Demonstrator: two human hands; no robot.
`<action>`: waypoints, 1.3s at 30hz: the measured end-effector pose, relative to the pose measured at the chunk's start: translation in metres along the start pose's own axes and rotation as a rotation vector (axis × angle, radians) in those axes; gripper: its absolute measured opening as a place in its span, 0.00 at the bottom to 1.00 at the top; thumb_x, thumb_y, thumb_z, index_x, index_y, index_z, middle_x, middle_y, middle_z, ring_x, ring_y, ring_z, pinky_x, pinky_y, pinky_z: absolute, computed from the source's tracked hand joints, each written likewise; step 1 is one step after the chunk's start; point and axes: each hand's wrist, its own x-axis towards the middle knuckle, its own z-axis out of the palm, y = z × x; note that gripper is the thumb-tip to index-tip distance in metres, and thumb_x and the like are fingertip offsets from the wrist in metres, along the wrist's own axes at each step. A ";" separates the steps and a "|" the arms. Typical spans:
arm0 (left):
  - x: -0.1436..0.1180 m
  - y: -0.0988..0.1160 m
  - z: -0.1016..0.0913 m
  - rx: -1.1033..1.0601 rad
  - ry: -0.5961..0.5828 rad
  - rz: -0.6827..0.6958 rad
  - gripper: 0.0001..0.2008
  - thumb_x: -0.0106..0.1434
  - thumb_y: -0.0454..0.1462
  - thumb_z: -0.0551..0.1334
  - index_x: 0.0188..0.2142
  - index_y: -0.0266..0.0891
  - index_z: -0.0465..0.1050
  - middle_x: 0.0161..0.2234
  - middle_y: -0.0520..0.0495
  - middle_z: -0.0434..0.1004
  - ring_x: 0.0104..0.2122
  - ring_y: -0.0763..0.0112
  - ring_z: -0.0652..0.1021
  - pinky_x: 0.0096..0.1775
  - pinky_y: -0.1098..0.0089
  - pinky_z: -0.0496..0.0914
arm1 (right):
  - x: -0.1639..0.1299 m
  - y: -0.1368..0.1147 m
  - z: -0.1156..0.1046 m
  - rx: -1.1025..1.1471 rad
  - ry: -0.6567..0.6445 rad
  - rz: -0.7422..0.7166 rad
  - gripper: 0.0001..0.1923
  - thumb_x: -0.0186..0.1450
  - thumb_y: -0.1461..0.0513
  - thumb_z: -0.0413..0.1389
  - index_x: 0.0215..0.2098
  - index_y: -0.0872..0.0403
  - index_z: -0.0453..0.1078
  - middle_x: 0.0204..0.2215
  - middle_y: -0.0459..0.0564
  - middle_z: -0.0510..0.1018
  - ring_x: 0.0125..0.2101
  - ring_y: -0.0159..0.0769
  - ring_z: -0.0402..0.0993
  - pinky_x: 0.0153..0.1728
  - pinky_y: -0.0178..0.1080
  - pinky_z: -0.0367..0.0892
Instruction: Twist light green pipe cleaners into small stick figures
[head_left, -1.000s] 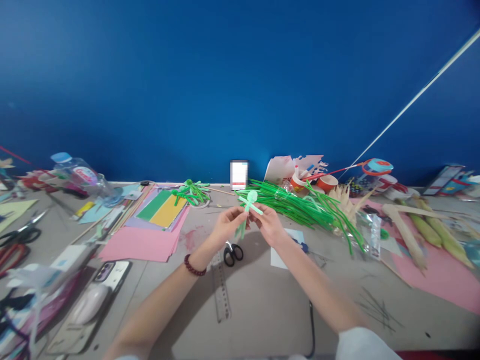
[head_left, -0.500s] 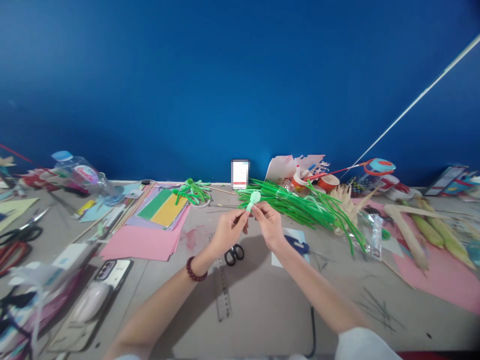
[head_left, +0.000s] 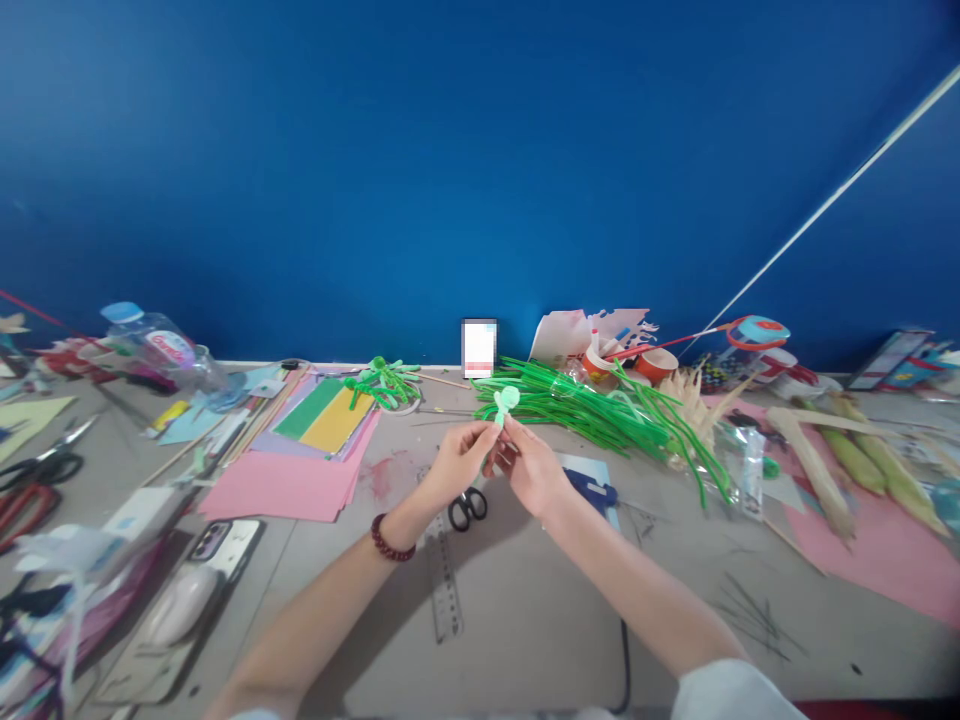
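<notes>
The lower part of the pale green figure (head_left: pixel 506 402) is hidden between the pinching left hand (head_left: pixel 459 462) and right hand (head_left: pixel 529 465), now brought closer together than before.

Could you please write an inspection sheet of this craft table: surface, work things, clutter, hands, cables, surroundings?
Surface: grey table, marked with scratches and a reddish stain.
Work things: small pale green pipe-cleaner figure with a coiled round top, held above the table; bundle of long green pipe cleaners behind it.
Clutter: black-handled scissors, clear ruler, pink paper sheets, plastic bottle lying on its side, paper cups, phone.
Hands: left hand and right hand both pinch the figure's stem with the fingers; bead bracelet on the left wrist.
Cables: one black cable near the front edge.
Surroundings: blue wall behind the table.
</notes>
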 end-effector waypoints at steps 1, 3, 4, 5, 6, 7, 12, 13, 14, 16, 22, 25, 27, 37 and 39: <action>0.000 0.000 0.000 0.052 0.004 0.021 0.20 0.60 0.51 0.57 0.24 0.36 0.68 0.14 0.56 0.61 0.16 0.78 0.65 0.21 0.75 0.60 | 0.001 0.001 -0.002 -0.001 0.035 0.005 0.18 0.46 0.50 0.65 0.20 0.53 0.66 0.17 0.42 0.69 0.19 0.30 0.65 0.22 0.35 0.62; -0.002 0.000 -0.001 0.149 0.012 0.047 0.20 0.62 0.51 0.55 0.25 0.36 0.68 0.15 0.56 0.61 0.16 0.78 0.65 0.21 0.75 0.59 | 0.003 0.001 -0.005 -0.018 0.078 0.013 0.17 0.45 0.51 0.66 0.21 0.53 0.68 0.20 0.43 0.72 0.22 0.31 0.67 0.25 0.35 0.62; -0.002 0.000 -0.002 0.198 0.028 0.060 0.20 0.62 0.50 0.54 0.25 0.37 0.68 0.15 0.56 0.61 0.17 0.78 0.65 0.21 0.75 0.59 | 0.004 0.001 -0.006 -0.036 0.087 0.006 0.16 0.45 0.51 0.66 0.22 0.53 0.70 0.21 0.43 0.73 0.24 0.31 0.68 0.27 0.35 0.62; -0.003 0.000 -0.002 0.241 0.048 0.073 0.20 0.63 0.50 0.54 0.24 0.37 0.67 0.16 0.56 0.61 0.17 0.78 0.66 0.21 0.75 0.59 | 0.005 0.001 -0.006 -0.058 0.090 -0.011 0.16 0.45 0.51 0.66 0.24 0.53 0.71 0.22 0.43 0.74 0.25 0.31 0.68 0.29 0.35 0.62; -0.003 -0.001 -0.003 0.273 0.065 0.085 0.20 0.63 0.49 0.54 0.23 0.37 0.66 0.17 0.55 0.61 0.18 0.78 0.66 0.21 0.75 0.58 | 0.006 0.000 -0.006 -0.080 0.089 -0.034 0.16 0.45 0.51 0.66 0.25 0.53 0.72 0.23 0.44 0.74 0.26 0.31 0.68 0.31 0.35 0.62; -0.003 -0.001 -0.003 0.284 0.070 0.093 0.20 0.63 0.49 0.54 0.23 0.37 0.65 0.17 0.55 0.61 0.18 0.78 0.66 0.21 0.75 0.58 | 0.006 0.000 -0.006 -0.098 0.082 -0.062 0.16 0.46 0.51 0.66 0.25 0.54 0.73 0.23 0.44 0.74 0.27 0.31 0.68 0.32 0.36 0.63; 0.001 0.002 -0.007 0.050 -0.074 0.027 0.19 0.63 0.50 0.54 0.26 0.37 0.67 0.16 0.56 0.60 0.16 0.78 0.64 0.22 0.75 0.60 | 0.002 -0.004 0.000 -0.098 0.020 -0.200 0.13 0.50 0.54 0.64 0.22 0.54 0.72 0.19 0.42 0.69 0.25 0.31 0.65 0.32 0.38 0.64; 0.003 0.002 -0.009 -0.003 -0.103 0.009 0.19 0.62 0.50 0.54 0.27 0.37 0.68 0.16 0.56 0.60 0.16 0.79 0.64 0.22 0.74 0.60 | 0.002 -0.004 0.000 -0.094 0.015 -0.215 0.12 0.50 0.54 0.64 0.21 0.54 0.71 0.18 0.42 0.68 0.24 0.31 0.64 0.32 0.38 0.64; 0.004 0.003 -0.010 -0.039 -0.125 -0.004 0.19 0.62 0.50 0.54 0.27 0.37 0.68 0.16 0.56 0.61 0.16 0.78 0.65 0.23 0.74 0.61 | 0.001 -0.004 0.001 -0.089 0.010 -0.225 0.12 0.51 0.55 0.64 0.20 0.54 0.71 0.18 0.41 0.68 0.23 0.31 0.64 0.31 0.38 0.64; 0.005 0.003 -0.011 -0.028 -0.138 0.002 0.19 0.62 0.50 0.55 0.27 0.37 0.68 0.17 0.55 0.63 0.18 0.77 0.67 0.25 0.73 0.63 | 0.002 -0.003 0.000 -0.080 0.015 -0.238 0.10 0.51 0.56 0.64 0.21 0.54 0.72 0.18 0.42 0.68 0.23 0.31 0.64 0.31 0.38 0.64; 0.002 0.000 -0.009 0.504 0.143 0.242 0.14 0.62 0.45 0.58 0.31 0.36 0.72 0.25 0.49 0.72 0.25 0.73 0.71 0.27 0.73 0.63 | 0.007 0.004 -0.003 -0.156 0.162 -0.350 0.09 0.49 0.57 0.65 0.24 0.54 0.76 0.24 0.46 0.77 0.30 0.34 0.70 0.38 0.39 0.64; 0.000 -0.005 -0.009 0.691 0.252 0.381 0.11 0.63 0.42 0.57 0.34 0.37 0.72 0.29 0.47 0.75 0.29 0.71 0.73 0.32 0.71 0.65 | 0.007 0.006 -0.005 -0.240 0.192 -0.397 0.09 0.50 0.57 0.64 0.26 0.54 0.77 0.27 0.48 0.79 0.33 0.37 0.72 0.41 0.41 0.65; -0.001 -0.008 -0.009 0.741 0.245 0.418 0.11 0.65 0.41 0.55 0.32 0.37 0.72 0.29 0.47 0.75 0.29 0.70 0.74 0.32 0.71 0.66 | 0.007 0.007 -0.006 -0.341 0.181 -0.452 0.08 0.53 0.57 0.62 0.28 0.54 0.77 0.29 0.48 0.80 0.34 0.38 0.73 0.42 0.42 0.65; -0.007 -0.003 0.004 0.445 0.198 0.267 0.13 0.65 0.41 0.55 0.32 0.37 0.75 0.24 0.48 0.75 0.24 0.73 0.76 0.21 0.79 0.65 | 0.011 0.015 -0.020 -0.817 0.201 -0.938 0.09 0.63 0.59 0.55 0.30 0.51 0.77 0.29 0.48 0.80 0.35 0.38 0.73 0.48 0.46 0.64; -0.009 -0.003 0.006 0.417 0.203 0.261 0.13 0.64 0.41 0.56 0.32 0.37 0.76 0.24 0.48 0.76 0.24 0.73 0.76 0.21 0.79 0.65 | 0.015 0.015 -0.024 -0.895 0.157 -1.135 0.09 0.64 0.61 0.54 0.29 0.51 0.76 0.27 0.46 0.80 0.34 0.37 0.75 0.50 0.48 0.62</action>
